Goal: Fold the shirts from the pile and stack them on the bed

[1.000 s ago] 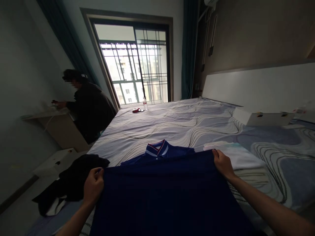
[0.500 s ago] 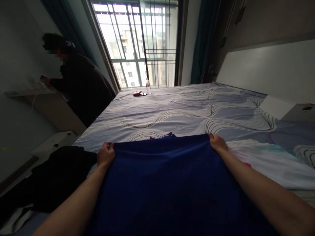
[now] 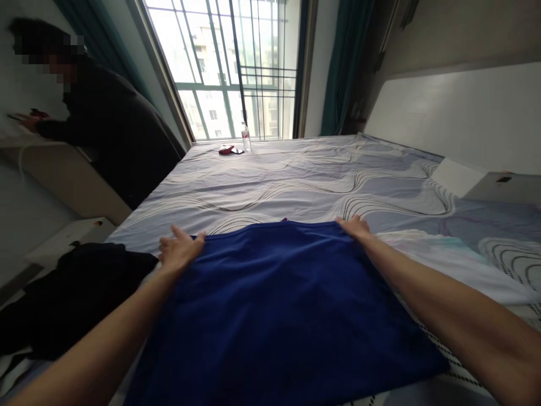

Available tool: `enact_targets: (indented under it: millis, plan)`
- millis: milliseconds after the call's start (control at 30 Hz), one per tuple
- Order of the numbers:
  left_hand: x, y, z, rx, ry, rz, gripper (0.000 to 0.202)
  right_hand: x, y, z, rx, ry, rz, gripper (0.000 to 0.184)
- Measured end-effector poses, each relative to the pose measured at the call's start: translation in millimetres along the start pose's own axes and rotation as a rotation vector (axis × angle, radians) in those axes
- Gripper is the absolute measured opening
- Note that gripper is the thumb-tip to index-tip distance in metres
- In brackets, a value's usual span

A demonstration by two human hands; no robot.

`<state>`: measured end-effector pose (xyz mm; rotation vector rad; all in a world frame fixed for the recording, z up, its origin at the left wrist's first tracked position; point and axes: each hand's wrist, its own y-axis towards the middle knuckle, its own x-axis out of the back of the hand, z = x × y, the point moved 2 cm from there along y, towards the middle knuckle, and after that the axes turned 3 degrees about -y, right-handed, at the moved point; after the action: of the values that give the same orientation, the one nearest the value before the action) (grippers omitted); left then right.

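A dark blue garment (image 3: pixel 270 293), seemingly a shirt, lies spread over the near part of the bed, its hem edge away from me. A scrap of purple-red trim peeks out just beyond that edge. At the far left corner, my left hand (image 3: pixel 180 248) rests with fingers spread and the thumb touching the cloth. My right hand (image 3: pixel 355 226) is at the far right corner, fingers stretched out and touching the fabric, not closed round it. The garment's near end runs partly out of view.
The patterned bed sheet (image 3: pixel 296 169) surrounds the garment. Black clothing (image 3: pixel 84 287) is heaped at left, a white garment (image 3: pixel 456 265) at right. White boxes (image 3: pixel 499 180) stand by the headboard. A bottle (image 3: pixel 245 138) is near the window. A person (image 3: pixel 118 124) leans over a desk.
The blue garment has come down from being held stretched up and now lies flat. Both hands have loosened from its corners. The view has shifted slightly.
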<state>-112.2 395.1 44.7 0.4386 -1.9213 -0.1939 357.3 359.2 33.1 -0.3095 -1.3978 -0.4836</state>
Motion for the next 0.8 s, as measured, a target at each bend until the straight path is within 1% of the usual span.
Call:
enact_targets:
  millis: [33, 67, 100, 133, 167, 200, 233, 267, 300, 367, 467, 567, 633, 700, 800]
  plan:
    - [-1.6, -19.3, -23.3, -0.074, 0.027, -0.021, 0.079, -1.4, -23.1, 18.6, -0.004, 0.011, -0.011, 0.08]
    - [-6.5, -41.9, -47.4, -0.207, 0.05, -0.007, 0.072, -5.5, -50.4, 39.3, 0.05, 0.03, -0.032, 0.074]
    - [-14.8, -66.2, -69.9, -0.368, 0.054, 0.077, 0.066, -11.7, -80.5, 61.8, 0.221, 0.061, -0.056, 0.069]
    - [-24.6, -90.1, -88.2, -0.5, 0.051, 0.19, 0.061, -20.1, -111.3, 82.6, 0.419, 0.09, -0.027, 0.065]
    - [-34.2, -111.0, -100.8, -0.566, 0.07, 0.289, 0.057, -28.6, -139.2, 98.8, 0.55, 0.114, 0.012, 0.063]
    - [-41.6, -126.8, -107.0, -0.551, 0.102, 0.335, 0.057, -36.1, -161.4, 109.3, 0.602, 0.13, 0.048, 0.062]
    - [-46.4, -137.7, -108.3, -0.524, 0.123, 0.365, 0.057, -42.2, -176.5, 114.4, 0.608, 0.137, 0.087, 0.062]
    - [-48.3, -143.6, -105.0, -0.488, 0.143, 0.381, 0.057, -46.0, -184.6, 114.5, 0.606, 0.14, 0.115, 0.062]
    - [-47.1, -145.5, -98.2, -0.457, 0.153, 0.388, 0.058, -47.6, -186.2, 110.0, 0.594, 0.139, 0.134, 0.064]
    - [-37.3, -142.7, -76.9, -0.416, 0.163, 0.402, 0.06, -45.5, -176.1, 89.9, 0.564, 0.127, 0.152, 0.067]
    - [-14.4, -138.7, -33.8, -0.298, 0.198, 0.396, 0.061, -37.3, -153.4, 42.4, 0.455, 0.078, 0.157, 0.066]
    - [5.8, -148.6, 7.8, -0.185, 0.229, 0.352, 0.064, -32.9, -147.4, -8.0, 0.349, 0.015, 0.109, 0.064]
    - [16.5, -161.8, 29.1, -0.129, 0.24, 0.329, 0.066, -32.5, -154.5, -36.9, 0.295, -0.026, 0.064, 0.063]
    - [27.8, -178.4, 44.7, -0.05, 0.248, 0.292, 0.07, -31.6, -167.8, -60.9, 0.226, -0.053, 0.012, 0.064]
    - [49.2, -209.1, 60.9, 0.099, 0.246, 0.161, 0.086, -26.8, -195.3, -88.6, 0.108, -0.049, -0.112, 0.068]
